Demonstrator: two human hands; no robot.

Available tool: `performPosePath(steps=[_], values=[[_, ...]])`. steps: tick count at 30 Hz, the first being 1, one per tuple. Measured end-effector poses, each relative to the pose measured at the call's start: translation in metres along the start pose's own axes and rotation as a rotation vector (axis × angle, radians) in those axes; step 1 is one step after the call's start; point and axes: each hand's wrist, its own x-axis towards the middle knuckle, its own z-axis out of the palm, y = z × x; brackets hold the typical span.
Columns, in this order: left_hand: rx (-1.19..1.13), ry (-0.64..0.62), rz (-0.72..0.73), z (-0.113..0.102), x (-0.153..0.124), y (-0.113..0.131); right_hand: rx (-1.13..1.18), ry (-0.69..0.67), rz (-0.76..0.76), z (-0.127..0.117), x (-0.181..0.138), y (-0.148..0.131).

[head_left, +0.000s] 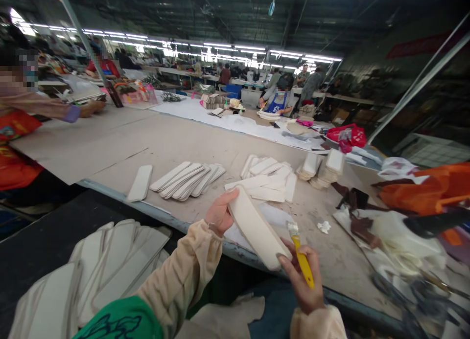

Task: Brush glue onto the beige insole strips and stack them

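Note:
A long cream panel with rounded corners (257, 229) is tilted in front of me above the table's front edge. My left hand (222, 212) grips its upper end, thumb on the face. At the lower end, the thumb and fingers of my right hand (303, 275) pinch the panel's corner. That same right hand also holds a paintbrush with a yellow handle (304, 261), its pale bristles pointing up and away. Beyond the panel lies a loose pile of similar white pieces (270, 175). A fanned row of panels (187, 180) and one single panel (140, 183) lie to the left.
More panels (110, 265) are heaped on a dark surface at lower left. Stacked pieces (325, 168) stand right of the pile. Plastic bags, scraps and orange cloth (429, 187) clutter the right side. Co-workers sit across the table (220, 133) and at far left.

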Motion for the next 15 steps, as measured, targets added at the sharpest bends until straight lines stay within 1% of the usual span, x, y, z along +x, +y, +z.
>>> performPosePath(steps=[3,8,11,15], values=[[0.015,0.063,0.069,-0.008,-0.002,-0.001,0.024,0.087,0.031,0.002,-0.005,0.001],[0.041,0.157,0.143,-0.024,-0.003,-0.012,-0.025,0.214,0.073,0.003,-0.012,-0.012],[0.049,0.183,0.137,-0.029,-0.003,-0.016,-0.066,0.251,0.092,0.003,-0.016,-0.018],[0.056,0.188,0.132,-0.03,-0.003,-0.017,-0.135,0.253,0.111,0.003,-0.016,-0.02]])
